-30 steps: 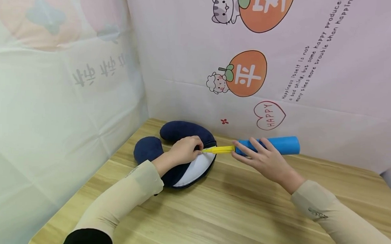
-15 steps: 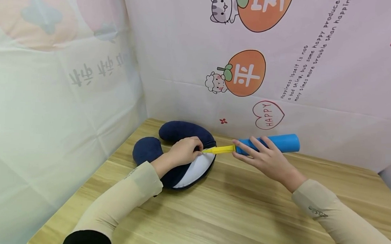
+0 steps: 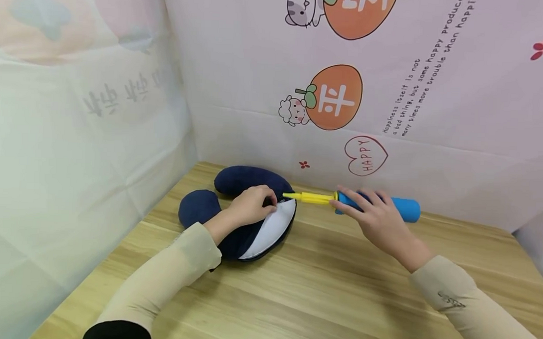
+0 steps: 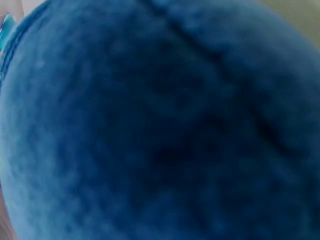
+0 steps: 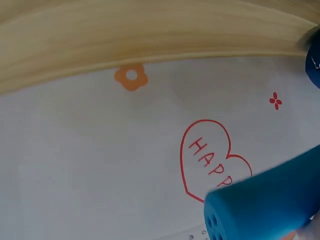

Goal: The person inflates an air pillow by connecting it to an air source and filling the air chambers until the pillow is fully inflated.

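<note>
A navy U-shaped neck pillow [image 3: 253,179] lies on the table, a white panel [image 3: 271,230] showing along its right side. My left hand [image 3: 254,205] is on the pillow, thumb and curled fingers pinching it at the upper end of the white panel; what lies inside the fingers is mostly hidden. Navy plush fabric [image 4: 150,120] fills the left wrist view. My right hand [image 3: 379,219] grips a blue hand pump [image 3: 406,209] with a yellow nozzle [image 3: 313,197]. The nozzle points left, its tip overlapping the pillow's edge just right of my left fingers. The pump's holed end shows in the right wrist view.
The wood-grain table [image 3: 321,291] meets a printed white cloth [image 3: 455,181] at the back, close behind the pillow and pump. Another pale cloth [image 3: 96,183] hangs along the left edge.
The pump's nozzle has drawn away from my left fingers, slightly right and up, and the pump tilts more level. My left hand still pinches the pillow. The head view has shifted slightly.
</note>
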`<state>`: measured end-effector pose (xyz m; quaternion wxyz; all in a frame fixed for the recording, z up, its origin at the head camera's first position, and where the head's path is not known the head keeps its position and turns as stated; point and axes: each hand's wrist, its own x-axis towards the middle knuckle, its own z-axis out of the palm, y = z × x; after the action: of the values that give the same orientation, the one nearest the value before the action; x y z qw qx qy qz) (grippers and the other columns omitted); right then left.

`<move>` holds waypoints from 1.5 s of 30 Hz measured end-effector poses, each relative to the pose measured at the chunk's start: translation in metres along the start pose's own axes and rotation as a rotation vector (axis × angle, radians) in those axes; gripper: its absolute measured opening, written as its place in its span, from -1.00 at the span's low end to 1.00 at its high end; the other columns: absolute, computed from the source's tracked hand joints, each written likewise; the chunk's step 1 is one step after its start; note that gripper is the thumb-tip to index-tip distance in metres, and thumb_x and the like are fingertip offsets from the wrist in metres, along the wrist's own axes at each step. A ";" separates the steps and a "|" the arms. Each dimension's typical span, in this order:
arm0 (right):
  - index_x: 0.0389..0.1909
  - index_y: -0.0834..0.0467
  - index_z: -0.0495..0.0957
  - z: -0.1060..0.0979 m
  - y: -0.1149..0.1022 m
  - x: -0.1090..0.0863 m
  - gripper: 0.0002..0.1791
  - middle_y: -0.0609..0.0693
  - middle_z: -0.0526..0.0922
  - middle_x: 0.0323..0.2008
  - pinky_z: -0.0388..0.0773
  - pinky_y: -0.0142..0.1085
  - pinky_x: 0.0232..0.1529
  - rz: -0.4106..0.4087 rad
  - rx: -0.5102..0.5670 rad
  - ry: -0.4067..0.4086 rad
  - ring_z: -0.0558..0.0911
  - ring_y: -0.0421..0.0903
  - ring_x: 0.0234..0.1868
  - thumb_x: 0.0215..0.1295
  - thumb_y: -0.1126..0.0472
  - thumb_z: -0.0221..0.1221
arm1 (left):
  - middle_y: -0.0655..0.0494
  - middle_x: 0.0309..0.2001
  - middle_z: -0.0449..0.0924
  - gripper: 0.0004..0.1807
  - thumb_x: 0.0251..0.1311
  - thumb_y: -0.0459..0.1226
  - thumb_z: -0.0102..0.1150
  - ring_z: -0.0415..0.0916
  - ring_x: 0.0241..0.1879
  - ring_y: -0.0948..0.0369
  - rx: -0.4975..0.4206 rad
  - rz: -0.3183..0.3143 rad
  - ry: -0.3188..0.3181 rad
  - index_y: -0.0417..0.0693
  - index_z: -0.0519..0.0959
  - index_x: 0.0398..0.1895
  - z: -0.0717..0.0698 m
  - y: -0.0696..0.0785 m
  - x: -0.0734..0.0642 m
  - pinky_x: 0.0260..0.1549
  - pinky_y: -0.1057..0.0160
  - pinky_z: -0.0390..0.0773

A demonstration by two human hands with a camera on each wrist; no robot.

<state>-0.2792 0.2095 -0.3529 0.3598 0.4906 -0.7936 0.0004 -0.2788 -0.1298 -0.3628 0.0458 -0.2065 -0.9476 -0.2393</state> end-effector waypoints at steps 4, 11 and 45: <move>0.35 0.04 0.51 -0.004 -0.006 -0.004 -0.14 0.20 0.52 0.29 0.57 0.19 -0.18 0.144 0.078 0.013 0.61 0.27 -0.03 -0.06 0.49 0.51 | 0.11 -0.08 0.62 -0.94 0.34 -0.24 0.35 0.54 -0.16 0.15 -0.030 -0.010 0.024 0.01 0.68 -0.18 -0.001 -0.002 -0.001 -0.06 0.11 0.54; 0.44 0.06 0.38 -0.022 -0.014 -0.016 -0.01 0.24 0.47 0.30 0.57 0.30 -0.07 0.390 0.237 -0.093 0.60 0.32 0.06 -0.08 0.40 0.58 | 0.11 -0.10 0.62 -0.95 0.34 -0.25 0.35 0.53 -0.17 0.15 -0.066 0.001 0.047 0.02 0.68 -0.21 0.002 -0.003 -0.005 -0.07 0.10 0.53; 0.44 0.59 0.04 -0.049 0.052 -0.139 -0.02 0.68 0.27 0.21 0.62 0.21 -0.27 1.005 0.476 -0.534 0.53 0.56 0.00 0.36 0.04 0.34 | 0.06 -0.06 0.63 -0.95 0.36 -0.25 0.33 0.56 -0.11 0.09 -0.102 -0.024 0.055 0.01 0.69 -0.19 0.008 0.002 -0.011 -0.05 0.06 0.55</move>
<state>-0.2557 0.3622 -0.3781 -0.0148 0.1064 -0.9686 0.2242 -0.2680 -0.1282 -0.3705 0.0584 -0.1907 -0.9350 -0.2932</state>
